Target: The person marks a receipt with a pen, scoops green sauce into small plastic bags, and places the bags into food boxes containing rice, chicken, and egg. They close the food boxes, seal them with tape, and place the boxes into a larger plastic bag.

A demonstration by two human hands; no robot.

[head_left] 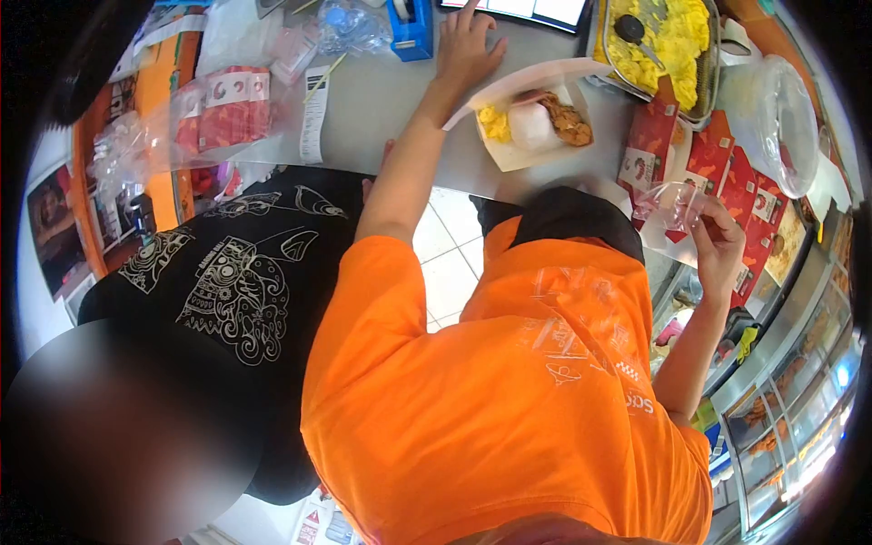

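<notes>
My left hand (465,50) is open at the top, fingers apart, with one fingertip at the lower edge of a lit screen (522,11). Below it, an open paper box (522,162) on the metal counter (363,113) holds white rice (530,124), yellow egg (495,123) and a fried brown piece (568,123). Out to the right, my right hand (719,238) pinches a clear plastic item (670,207), whose exact shape is hard to tell, beside red cartons (647,150).
A tray of yellow egg (672,45) stands at the upper right, near clear plastic containers (772,123). Leftward are a blue tape dispenser (411,32), a paper receipt (314,113) and bagged red packs (232,109). A person in black (245,282) stands close at my left.
</notes>
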